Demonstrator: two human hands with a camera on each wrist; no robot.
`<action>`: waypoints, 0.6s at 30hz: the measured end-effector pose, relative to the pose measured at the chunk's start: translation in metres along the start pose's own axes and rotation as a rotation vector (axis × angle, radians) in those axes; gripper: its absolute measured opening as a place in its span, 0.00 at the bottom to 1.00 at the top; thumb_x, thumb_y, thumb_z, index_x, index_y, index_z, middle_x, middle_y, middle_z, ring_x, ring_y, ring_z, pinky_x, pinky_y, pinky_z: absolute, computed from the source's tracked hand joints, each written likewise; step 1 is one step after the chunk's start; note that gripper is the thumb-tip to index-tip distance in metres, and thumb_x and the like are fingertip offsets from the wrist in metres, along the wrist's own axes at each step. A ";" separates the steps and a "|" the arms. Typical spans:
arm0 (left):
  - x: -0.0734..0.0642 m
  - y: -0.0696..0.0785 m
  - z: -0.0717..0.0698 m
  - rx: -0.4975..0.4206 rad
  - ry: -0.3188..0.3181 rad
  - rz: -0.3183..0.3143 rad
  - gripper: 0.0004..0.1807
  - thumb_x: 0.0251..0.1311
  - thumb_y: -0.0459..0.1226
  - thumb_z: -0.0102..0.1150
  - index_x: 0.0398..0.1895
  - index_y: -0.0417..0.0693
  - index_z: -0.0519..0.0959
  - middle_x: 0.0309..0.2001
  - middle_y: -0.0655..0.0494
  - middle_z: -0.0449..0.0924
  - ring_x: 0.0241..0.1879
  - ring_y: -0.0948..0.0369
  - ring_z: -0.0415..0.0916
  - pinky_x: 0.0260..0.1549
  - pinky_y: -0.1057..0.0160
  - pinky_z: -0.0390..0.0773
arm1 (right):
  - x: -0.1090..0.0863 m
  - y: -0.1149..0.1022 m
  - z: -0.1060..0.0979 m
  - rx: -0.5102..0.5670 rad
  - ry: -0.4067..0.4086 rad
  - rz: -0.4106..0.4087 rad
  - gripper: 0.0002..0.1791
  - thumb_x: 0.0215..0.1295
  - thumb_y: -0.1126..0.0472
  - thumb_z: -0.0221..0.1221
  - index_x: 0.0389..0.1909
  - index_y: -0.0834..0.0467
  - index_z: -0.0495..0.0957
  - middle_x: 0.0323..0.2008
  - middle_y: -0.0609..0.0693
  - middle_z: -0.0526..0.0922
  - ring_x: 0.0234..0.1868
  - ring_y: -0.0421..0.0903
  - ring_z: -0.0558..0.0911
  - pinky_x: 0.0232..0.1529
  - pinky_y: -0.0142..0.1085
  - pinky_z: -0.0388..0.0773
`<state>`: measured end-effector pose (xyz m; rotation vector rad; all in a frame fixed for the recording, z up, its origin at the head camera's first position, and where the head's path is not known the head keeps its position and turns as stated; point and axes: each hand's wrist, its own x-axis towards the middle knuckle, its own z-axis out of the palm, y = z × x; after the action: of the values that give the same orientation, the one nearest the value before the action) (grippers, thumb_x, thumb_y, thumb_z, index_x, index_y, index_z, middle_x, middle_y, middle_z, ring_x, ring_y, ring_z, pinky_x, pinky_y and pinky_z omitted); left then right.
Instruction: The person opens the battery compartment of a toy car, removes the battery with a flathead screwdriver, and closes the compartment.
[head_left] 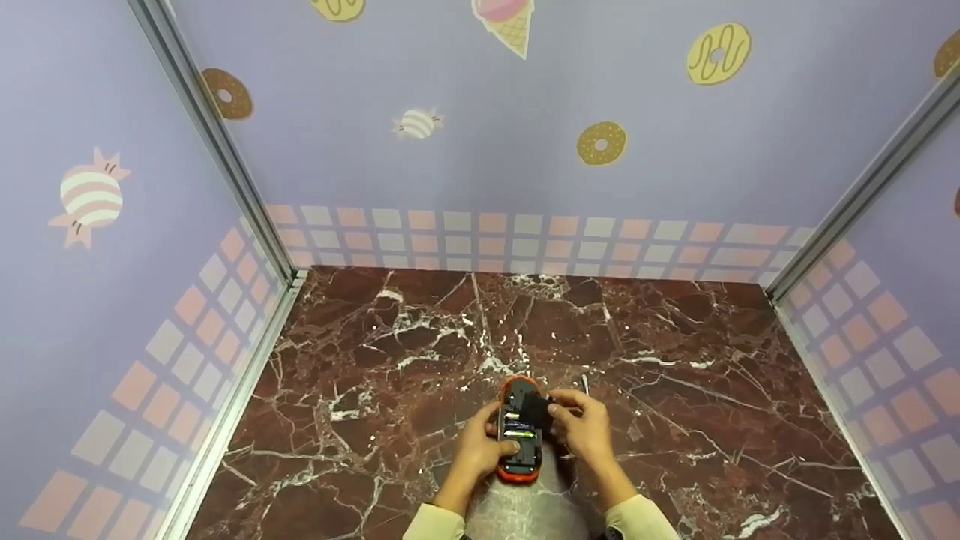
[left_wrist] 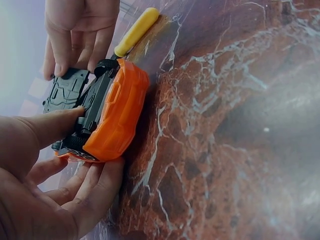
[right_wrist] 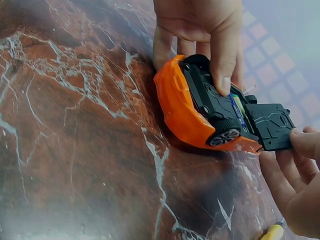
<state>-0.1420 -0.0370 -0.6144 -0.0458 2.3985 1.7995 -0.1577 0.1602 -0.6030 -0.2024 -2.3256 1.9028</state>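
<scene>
An orange toy car [head_left: 517, 474] lies upside down, its black underside facing up. My left hand [head_left: 480, 444] grips it by the side, thumb pressed on the underside and fingers round the body. Within the open battery compartment, batteries [head_left: 518, 433] show, one with a bright yellow-green wrap. My right hand [head_left: 586, 430] pinches a black battery cover [right_wrist: 272, 126] between thumb and fingers, at the compartment's side. In the left wrist view the cover overlaps the far side of the car. A yellow-handled screwdriver [left_wrist: 137, 32] lies near the right hand.
The dark red marbled tabletop [head_left: 360, 465] spreads round the hands. Lilac panels [head_left: 510, 165] with sweets and a tile pattern enclose it at the back and both sides, joined by grey metal posts [head_left: 225, 157].
</scene>
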 end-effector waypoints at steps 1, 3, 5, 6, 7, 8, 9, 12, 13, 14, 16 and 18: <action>0.000 -0.001 0.000 -0.004 -0.002 -0.001 0.47 0.38 0.24 0.75 0.70 0.38 0.71 0.36 0.44 0.84 0.36 0.56 0.81 0.38 0.57 0.81 | 0.000 0.001 -0.001 -0.005 0.004 -0.010 0.12 0.62 0.71 0.67 0.47 0.66 0.86 0.39 0.64 0.87 0.27 0.47 0.84 0.24 0.35 0.82; 0.000 -0.001 0.000 -0.016 -0.006 0.005 0.47 0.38 0.24 0.74 0.70 0.37 0.71 0.36 0.43 0.84 0.35 0.55 0.81 0.37 0.56 0.82 | 0.001 0.002 -0.004 -0.011 0.012 -0.022 0.12 0.62 0.72 0.67 0.47 0.66 0.86 0.41 0.64 0.87 0.30 0.45 0.84 0.26 0.34 0.82; 0.000 -0.001 0.000 -0.026 -0.010 0.014 0.46 0.38 0.24 0.74 0.70 0.36 0.71 0.35 0.42 0.84 0.35 0.55 0.81 0.37 0.57 0.82 | 0.003 0.003 -0.005 -0.021 0.025 -0.025 0.12 0.62 0.72 0.66 0.48 0.66 0.86 0.42 0.64 0.86 0.32 0.43 0.84 0.28 0.32 0.82; 0.000 -0.001 0.000 -0.040 -0.014 0.022 0.46 0.38 0.23 0.73 0.70 0.35 0.70 0.35 0.41 0.84 0.34 0.55 0.81 0.36 0.57 0.82 | 0.003 0.003 -0.006 -0.023 0.032 -0.015 0.12 0.62 0.72 0.66 0.47 0.65 0.86 0.42 0.63 0.86 0.32 0.43 0.83 0.28 0.32 0.81; 0.000 -0.001 0.000 -0.048 -0.015 0.027 0.46 0.38 0.23 0.73 0.69 0.35 0.70 0.35 0.40 0.84 0.34 0.55 0.81 0.35 0.58 0.82 | 0.004 0.004 -0.007 -0.019 0.038 -0.004 0.12 0.62 0.73 0.66 0.47 0.65 0.86 0.41 0.63 0.86 0.30 0.43 0.83 0.27 0.32 0.81; 0.000 -0.001 -0.001 -0.056 -0.016 0.031 0.46 0.38 0.22 0.73 0.69 0.34 0.71 0.34 0.40 0.83 0.33 0.55 0.81 0.35 0.58 0.82 | 0.004 0.005 -0.007 -0.020 0.044 0.005 0.13 0.62 0.73 0.65 0.47 0.65 0.86 0.41 0.62 0.85 0.29 0.43 0.82 0.26 0.32 0.80; -0.001 -0.001 -0.001 -0.068 -0.017 0.029 0.46 0.38 0.22 0.72 0.69 0.34 0.71 0.34 0.39 0.83 0.33 0.55 0.81 0.34 0.58 0.82 | 0.005 0.006 -0.008 -0.020 0.049 0.012 0.13 0.63 0.73 0.65 0.47 0.64 0.86 0.40 0.62 0.85 0.28 0.43 0.82 0.25 0.31 0.79; -0.001 -0.002 0.000 -0.100 -0.021 0.037 0.46 0.37 0.20 0.71 0.68 0.33 0.70 0.33 0.37 0.83 0.33 0.55 0.81 0.33 0.58 0.83 | 0.006 0.009 -0.011 -0.017 0.060 0.026 0.12 0.63 0.74 0.64 0.48 0.65 0.86 0.40 0.62 0.85 0.26 0.44 0.81 0.24 0.31 0.78; -0.001 -0.002 0.000 -0.110 -0.022 0.035 0.46 0.37 0.19 0.70 0.68 0.32 0.70 0.33 0.36 0.83 0.32 0.54 0.81 0.33 0.57 0.83 | 0.006 0.009 -0.012 -0.018 0.065 0.025 0.13 0.63 0.74 0.64 0.48 0.66 0.86 0.40 0.63 0.85 0.26 0.44 0.81 0.24 0.31 0.78; -0.001 -0.001 0.000 -0.118 -0.025 0.037 0.46 0.37 0.19 0.70 0.69 0.32 0.70 0.34 0.36 0.83 0.32 0.54 0.81 0.33 0.57 0.83 | 0.006 0.010 -0.013 -0.027 0.072 0.017 0.12 0.63 0.74 0.64 0.48 0.66 0.85 0.41 0.63 0.85 0.27 0.43 0.81 0.24 0.31 0.79; -0.001 -0.001 0.000 -0.135 -0.032 0.037 0.46 0.37 0.19 0.70 0.69 0.31 0.69 0.34 0.35 0.83 0.33 0.54 0.81 0.33 0.57 0.84 | 0.006 0.011 -0.014 -0.041 0.091 0.010 0.12 0.63 0.74 0.64 0.47 0.66 0.85 0.40 0.62 0.86 0.29 0.42 0.81 0.25 0.31 0.80; -0.001 -0.001 0.000 -0.140 -0.035 0.034 0.46 0.37 0.19 0.70 0.69 0.31 0.69 0.35 0.35 0.83 0.33 0.54 0.82 0.34 0.56 0.84 | 0.007 0.011 -0.016 -0.043 0.111 0.010 0.12 0.63 0.74 0.64 0.47 0.66 0.86 0.40 0.61 0.86 0.30 0.42 0.82 0.26 0.32 0.81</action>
<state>-0.1411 -0.0368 -0.6149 0.0111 2.2600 1.9634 -0.1611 0.1789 -0.6107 -0.3160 -2.2984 1.7985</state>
